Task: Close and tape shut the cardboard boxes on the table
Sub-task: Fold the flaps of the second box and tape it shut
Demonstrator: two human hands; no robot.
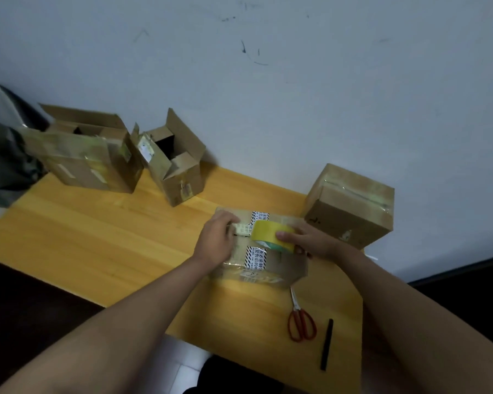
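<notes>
Four cardboard boxes were counted on the yellow surface (111, 237). The box being worked on (268, 265) was found closed, directly under both hands. The left hand (215, 241) was laid on the box top with its fingers curled down over a strip of tape (242, 229) at the centre seam; the strip appeared to be pinched or pressed there. The right hand (310, 240) was clenched around one yellow tape roll (272, 236), held on the box top just right of the left hand.

A sealed box (350, 206) was noted just beyond the right hand, near the right edge of the surface. Two open boxes were noted well beyond and left of the left hand, against the wall: a smaller one (177, 166) and a larger one (88, 157), close together, the larger at the far left edge.

One pair of red-handled scissors (300, 319) and one dark stick-like object (326, 344) were recorded nearer the person than the right hand, close to the near edge. A broad bare stretch of surface was observed left of the left hand.
</notes>
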